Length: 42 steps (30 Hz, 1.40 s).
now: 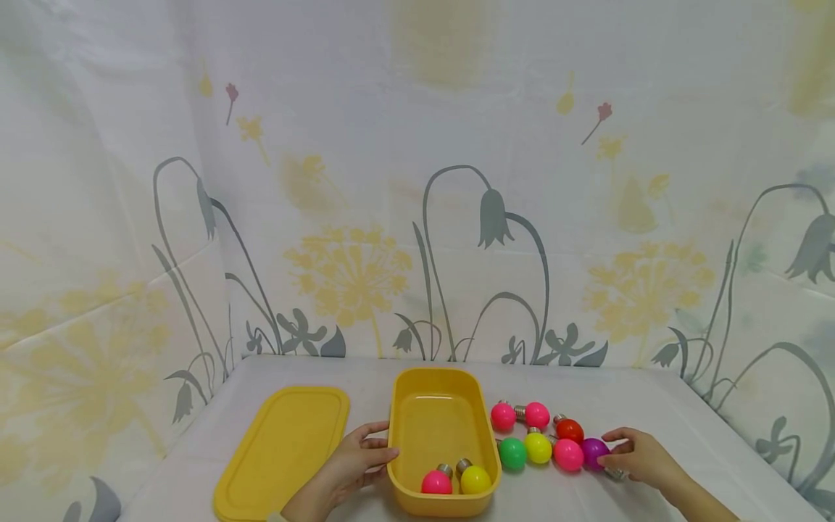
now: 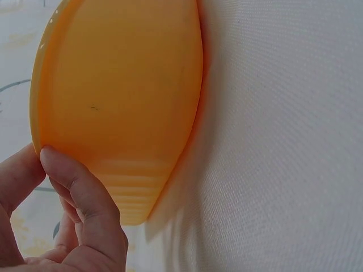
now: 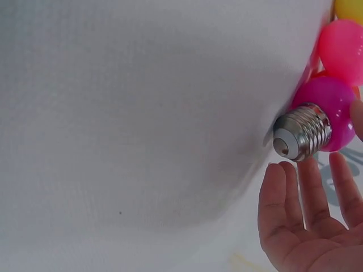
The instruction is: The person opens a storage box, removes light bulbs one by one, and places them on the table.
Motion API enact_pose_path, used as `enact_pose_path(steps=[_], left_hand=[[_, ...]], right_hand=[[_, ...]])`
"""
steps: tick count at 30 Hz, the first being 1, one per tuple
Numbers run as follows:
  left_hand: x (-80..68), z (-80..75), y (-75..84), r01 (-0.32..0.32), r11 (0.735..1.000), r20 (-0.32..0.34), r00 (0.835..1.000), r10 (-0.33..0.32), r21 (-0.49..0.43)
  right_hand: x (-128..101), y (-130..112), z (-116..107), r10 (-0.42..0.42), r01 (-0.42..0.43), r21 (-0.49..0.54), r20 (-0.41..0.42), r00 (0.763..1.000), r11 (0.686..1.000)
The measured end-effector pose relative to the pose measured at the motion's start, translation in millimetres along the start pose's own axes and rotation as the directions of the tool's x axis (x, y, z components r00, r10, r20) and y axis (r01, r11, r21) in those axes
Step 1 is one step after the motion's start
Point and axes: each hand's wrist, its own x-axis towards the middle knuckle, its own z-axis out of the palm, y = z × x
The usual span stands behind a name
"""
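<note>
My left hand (image 1: pixel 357 464) pinches the left rim of a yellow plastic box (image 1: pixel 443 505), thumb over the edge and fingers against the outer wall (image 2: pixel 125 85). Inside the box, at its near end, lie a pink bulb (image 1: pixel 436 482) and a yellow bulb (image 1: pixel 475 480). On the right, my right hand (image 1: pixel 642 458) reaches around a purple light bulb (image 1: pixel 594 454) with fingers extended. In the right wrist view the thumb is right at the purple globe (image 3: pixel 326 107), and the other fingertips are close by its metal screw base (image 3: pixel 303 133).
Left of the box lies a flat yellow lid (image 1: pixel 287 449). Between box and right hand are a green bulb (image 1: pixel 512 454), another yellow bulb (image 1: pixel 538 449), a red bulb (image 1: pixel 570 431) and several pink bulbs (image 1: pixel 568 455). A flower-printed cloth (image 1: pixel 391 181) hangs behind the white table.
</note>
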Motion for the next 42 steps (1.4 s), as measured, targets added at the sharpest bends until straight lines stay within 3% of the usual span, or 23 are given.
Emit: enact_pose_path(steps=[19,42], left_hand=[[1.7,0.6,0.1,0.018,1.0,-0.014,1.0,-0.018,0.005],[-0.8,0.8,1.4,0.0,1.0,-0.003,1.0,0.0,-0.005]], right_hand=[[-6.2,-16.0,-16.8,-0.078,0.078,0.027,-0.005,0.997,0.997],[-3.6,-46.1,-6.9,-0.118,0.118,0.015,-0.024,0.993,0.993]])
